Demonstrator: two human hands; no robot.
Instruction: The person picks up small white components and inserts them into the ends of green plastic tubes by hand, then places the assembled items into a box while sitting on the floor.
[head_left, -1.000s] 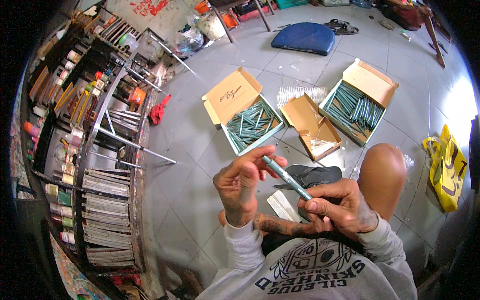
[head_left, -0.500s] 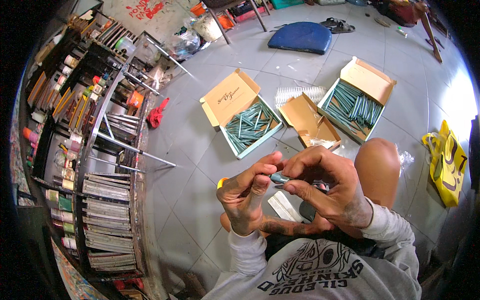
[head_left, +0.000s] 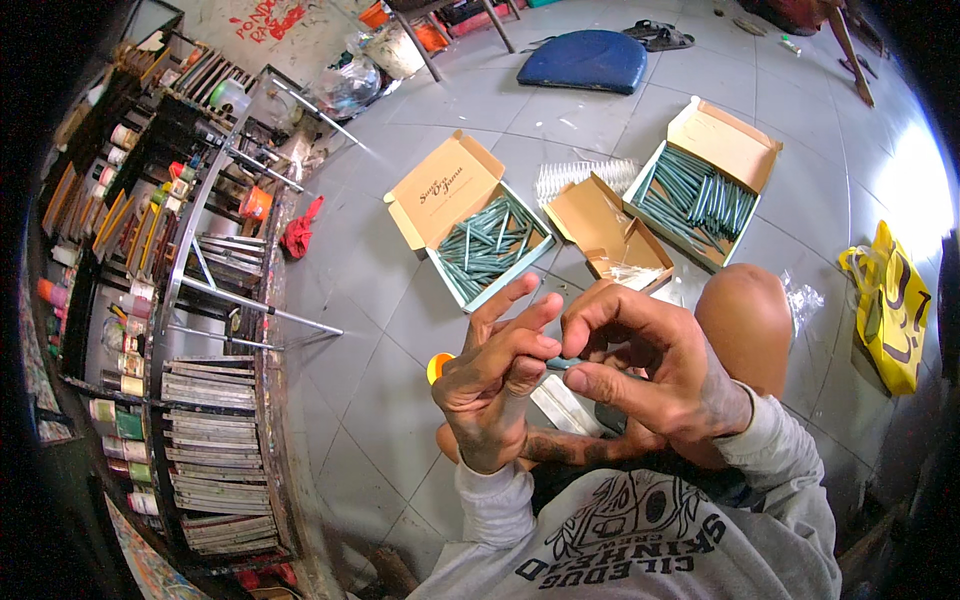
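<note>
Both hands meet at one short teal, pen-like stick (head_left: pixel 562 364) in front of my lap. My right hand (head_left: pixel 665 370) pinches it between thumb and forefinger. My left hand (head_left: pixel 490 390) is closed at the stick's other end, thumb and a finger pressed together, other fingers raised. Most of the stick is hidden by the fingers. Beneath the hands lies a white oblong piece (head_left: pixel 568 408), partly covered. Beyond them, an open box holds a heap of teal sticks (head_left: pixel 485 245). Another open box, farther right, is filled with similar sticks (head_left: pixel 700 195).
Between the boxes sits a smaller brown carton (head_left: pixel 585 217) with whitish thin pieces, behind it a clear ridged plastic item (head_left: pixel 580 178). A yellow bag (head_left: pixel 888 320) lies right. At left stands a shelf rack (head_left: pixel 215 400) with a metal frame (head_left: pixel 260 300). A blue cushion (head_left: pixel 583 62) lies far off.
The left fingers have closed in on the stick's end and less of the stick shows. The right hand keeps its pinch. The whole view has shifted slightly, moving the boxes left and up.
</note>
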